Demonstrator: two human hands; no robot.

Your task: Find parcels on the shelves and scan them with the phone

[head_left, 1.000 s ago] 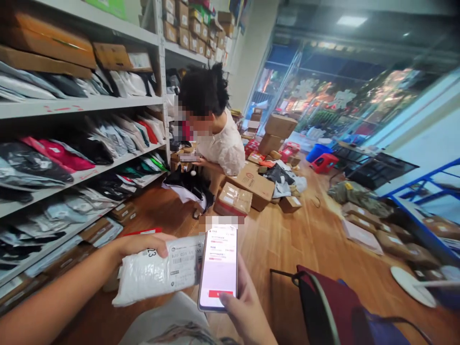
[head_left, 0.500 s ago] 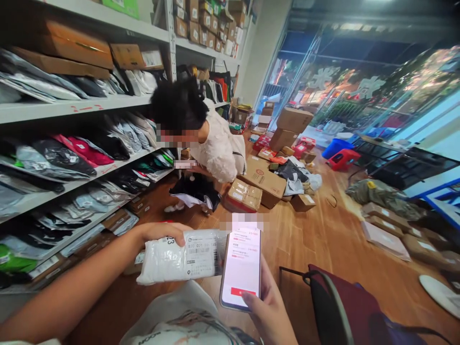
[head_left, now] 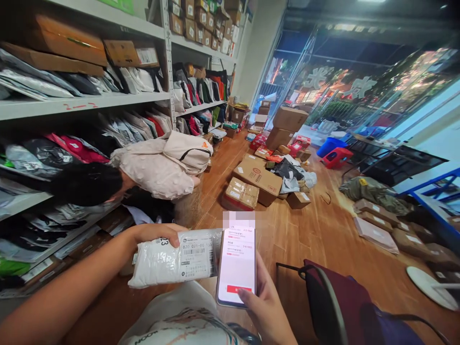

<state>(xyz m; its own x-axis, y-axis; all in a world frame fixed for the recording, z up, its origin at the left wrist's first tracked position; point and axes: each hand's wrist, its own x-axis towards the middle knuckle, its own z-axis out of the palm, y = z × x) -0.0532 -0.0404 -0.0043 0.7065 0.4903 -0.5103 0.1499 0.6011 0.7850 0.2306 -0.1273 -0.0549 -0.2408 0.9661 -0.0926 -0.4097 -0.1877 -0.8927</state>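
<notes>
My left hand (head_left: 158,235) grips a white plastic mailer parcel (head_left: 161,263) from above, with its printed shipping label and barcode facing up. Its fingers underneath are hidden by the parcel. In my right hand (head_left: 264,297) is a smartphone (head_left: 236,268), held upright beside the parcel's right end. The phone's lit screen shows a list with red text and a red button near the bottom. My right thumb rests on or just over that button; I cannot tell whether it presses.
At left, shelves (head_left: 86,106) hold bagged parcels and boxes. A person (head_left: 154,163) with a light backpack bends toward the lower shelves. Cartons (head_left: 258,175) and bags lie on the wooden floor ahead. A dark red chair (head_left: 341,306) stands close on my right.
The person ahead has moved left and bent down toward the lower shelves. My hands, with the parcel and phone, have shifted slightly left in view.
</notes>
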